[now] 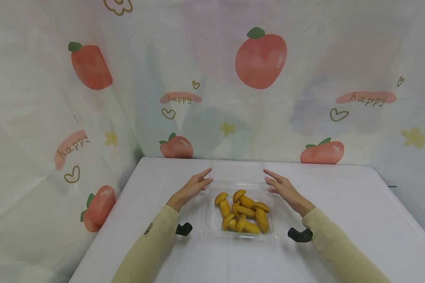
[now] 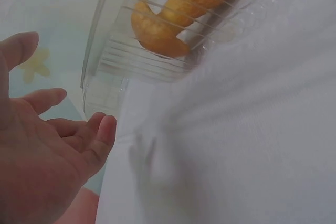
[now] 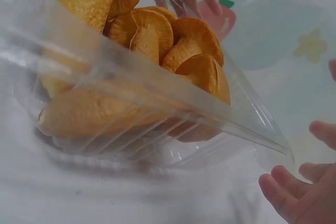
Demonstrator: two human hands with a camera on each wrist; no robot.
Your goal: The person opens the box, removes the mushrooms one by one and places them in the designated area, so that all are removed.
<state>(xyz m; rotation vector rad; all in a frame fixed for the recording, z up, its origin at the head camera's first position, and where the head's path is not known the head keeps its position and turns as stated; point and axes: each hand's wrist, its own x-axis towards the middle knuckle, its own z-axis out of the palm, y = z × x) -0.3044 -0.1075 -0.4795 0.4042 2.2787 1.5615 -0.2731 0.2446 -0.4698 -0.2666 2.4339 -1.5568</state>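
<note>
A clear plastic clamshell box [image 1: 207, 220] sits on the table with several yellow mushrooms [image 1: 262, 220] inside. Its transparent lid [image 1: 238, 171] lies folded back toward the wall. Beside the lid's left edge is my left hand [image 1: 192, 188], fingers spread and holding nothing. On the opposite side my right hand [image 1: 286, 190] also reaches toward the lid with extended fingers and nothing in its grasp. From the left wrist view, the fingers [image 2: 100, 140] appear apart from the box wall. Whether any fingertip touches the lid, I cannot tell.
A white-covered table [image 1: 340, 220] extends on both sides of the box. Behind it hangs a fabric backdrop [image 1: 212, 129] printed with peaches and "happy"; another printed sheet [image 1: 28, 157] closes off the left. A black wrist mount [image 1: 184, 229] protrudes under the left sleeve, another [image 1: 300, 235] under the right.
</note>
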